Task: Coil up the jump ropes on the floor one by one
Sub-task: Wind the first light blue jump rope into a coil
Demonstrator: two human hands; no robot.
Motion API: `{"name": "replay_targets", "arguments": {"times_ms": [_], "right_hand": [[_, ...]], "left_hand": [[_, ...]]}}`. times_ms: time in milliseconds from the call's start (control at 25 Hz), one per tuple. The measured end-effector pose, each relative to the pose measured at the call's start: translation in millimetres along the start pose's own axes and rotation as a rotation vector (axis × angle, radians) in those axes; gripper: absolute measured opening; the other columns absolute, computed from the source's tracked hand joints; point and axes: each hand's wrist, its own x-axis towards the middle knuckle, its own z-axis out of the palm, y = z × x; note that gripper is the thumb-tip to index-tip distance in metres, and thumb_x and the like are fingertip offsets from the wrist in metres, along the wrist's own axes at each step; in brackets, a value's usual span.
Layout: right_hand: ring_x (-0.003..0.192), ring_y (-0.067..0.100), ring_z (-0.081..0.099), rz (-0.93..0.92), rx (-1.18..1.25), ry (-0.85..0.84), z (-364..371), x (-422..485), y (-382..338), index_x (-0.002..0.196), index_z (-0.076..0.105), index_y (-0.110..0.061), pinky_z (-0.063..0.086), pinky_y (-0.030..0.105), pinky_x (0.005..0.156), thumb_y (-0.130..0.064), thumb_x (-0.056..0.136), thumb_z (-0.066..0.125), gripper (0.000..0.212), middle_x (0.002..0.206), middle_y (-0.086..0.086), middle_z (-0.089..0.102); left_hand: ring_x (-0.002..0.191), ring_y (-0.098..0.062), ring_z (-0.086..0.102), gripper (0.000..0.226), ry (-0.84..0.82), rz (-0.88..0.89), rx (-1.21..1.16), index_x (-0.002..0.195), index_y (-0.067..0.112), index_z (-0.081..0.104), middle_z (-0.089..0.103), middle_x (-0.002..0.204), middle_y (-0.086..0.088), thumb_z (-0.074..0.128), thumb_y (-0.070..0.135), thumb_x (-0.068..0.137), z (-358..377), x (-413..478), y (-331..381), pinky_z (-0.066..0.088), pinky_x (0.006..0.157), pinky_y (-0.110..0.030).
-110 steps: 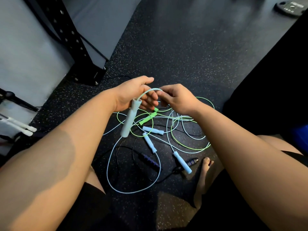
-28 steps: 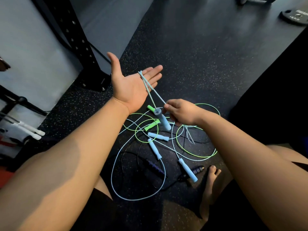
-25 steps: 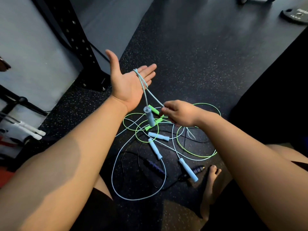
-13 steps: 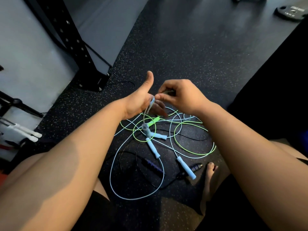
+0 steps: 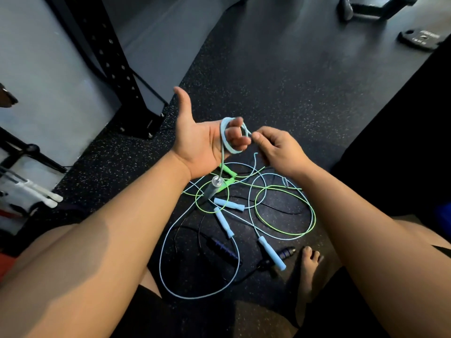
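Observation:
My left hand (image 5: pixel 197 140) is held palm up with the thumb raised, and a light blue jump rope (image 5: pixel 225 140) is looped around its curled fingers. That rope's handle (image 5: pixel 212 189) dangles below the palm. My right hand (image 5: pixel 275 150) pinches the same light blue cord just right of the loops. On the floor beneath lies a tangle: a green rope (image 5: pixel 285 211) with green handles (image 5: pixel 228 170), more light blue handles (image 5: pixel 228 204) (image 5: pixel 272 252), and a black rope with a dark handle (image 5: pixel 222 248).
A black perforated rack upright (image 5: pixel 114 67) stands bolted to the floor at the left. White-handled ropes (image 5: pixel 39 193) lie at the far left. A weight plate (image 5: pixel 419 39) rests at the top right. My bare foot (image 5: pixel 307 272) sits beside the tangle.
My left hand has turned palm up and spread its thumb, and the light blue cord now forms loops around its fingers. My right hand shifted right along the cord.

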Motion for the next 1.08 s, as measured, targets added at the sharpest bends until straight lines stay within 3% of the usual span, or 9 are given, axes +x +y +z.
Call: {"name": "replay_targets", "arguments": {"times_ms": [120,240,360,520,600,680,760,880,1080], "right_hand": [[0.051,0.018,0.05,0.072,0.098,-0.131,14,2,4,0.092,0.065,-0.015,0.042,0.03,0.053,-0.031,0.106,0.046,0.029,0.058,0.003,0.054],[0.056,0.022,0.051,0.124,0.18,-0.263,22,3,-1,0.102,0.066,-0.01,0.045,0.031,0.053,-0.028,0.106,0.047,0.026,0.065,0.007,0.052],[0.059,0.024,0.048,0.142,0.161,-0.347,25,4,-11,0.107,0.067,-0.007,0.044,0.033,0.053,-0.021,0.104,0.051,0.021,0.067,0.008,0.051],[0.057,0.024,0.043,0.15,0.199,-0.373,21,11,-24,0.1,0.07,-0.006,0.04,0.031,0.049,-0.008,0.098,0.054,0.017,0.063,0.011,0.048],[0.051,0.02,0.043,0.121,0.159,-0.373,15,12,-29,0.094,0.073,-0.007,0.039,0.026,0.045,-0.014,0.098,0.059,0.016,0.062,0.01,0.047],[0.045,0.012,0.042,0.066,0.099,-0.34,9,14,-30,0.088,0.074,-0.008,0.038,0.023,0.043,-0.023,0.098,0.062,0.022,0.053,0.0,0.047],[0.043,0.007,0.041,0.002,0.046,-0.267,3,16,-30,0.082,0.073,-0.007,0.036,0.021,0.044,-0.035,0.097,0.064,0.033,0.049,-0.008,0.049],[0.047,0.002,0.044,-0.087,-0.046,-0.151,-9,20,-26,0.076,0.073,-0.009,0.036,0.023,0.049,-0.044,0.091,0.068,0.038,0.052,-0.008,0.055],[0.052,0.002,0.037,-0.123,-0.057,-0.059,-12,20,-19,0.068,0.065,-0.014,0.031,0.022,0.051,-0.044,0.089,0.071,0.037,0.055,-0.01,0.044]], "left_hand": [[0.11,-0.033,0.066,0.127,-0.018,0.131,-0.109,0.122,-0.002,0.059,0.073,0.108,-0.016,0.012,0.103,0.066,-10,4,6,0.041,0.114,-0.039],[0.135,-0.03,0.055,0.135,0.048,0.208,-0.067,0.146,-0.006,0.04,0.063,0.138,-0.017,0.002,0.099,0.07,-18,13,14,0.029,0.122,-0.041],[0.144,-0.03,0.046,0.136,0.139,0.246,0.024,0.157,-0.007,0.016,0.058,0.146,-0.018,-0.003,0.096,0.07,-23,22,16,0.023,0.124,-0.044],[0.147,-0.028,0.041,0.124,0.284,0.211,0.285,0.159,-0.004,0.01,0.052,0.151,-0.017,-0.009,0.086,0.077,-24,33,9,0.017,0.127,-0.048],[0.146,-0.027,0.043,0.121,0.329,0.147,0.439,0.159,0.0,0.02,0.054,0.15,-0.016,-0.013,0.084,0.078,-28,37,5,0.013,0.128,-0.048],[0.143,-0.025,0.046,0.128,0.294,0.031,0.571,0.147,0.002,0.046,0.057,0.147,-0.016,-0.013,0.087,0.072,-32,38,3,0.011,0.128,-0.049],[0.137,-0.025,0.054,0.136,0.15,-0.12,0.693,0.133,-0.002,0.06,0.063,0.139,-0.021,-0.017,0.09,0.068,-34,36,2,0.017,0.126,-0.047],[0.126,-0.04,0.061,0.145,-0.109,-0.29,0.772,0.128,-0.014,0.06,0.064,0.127,-0.035,-0.021,0.09,0.069,-29,28,0,0.032,0.119,-0.046],[0.076,-0.031,0.069,0.132,-0.129,-0.314,0.632,0.088,-0.006,0.068,0.073,0.076,-0.02,-0.019,0.091,0.07,-14,17,4,0.053,0.079,-0.029]]}}
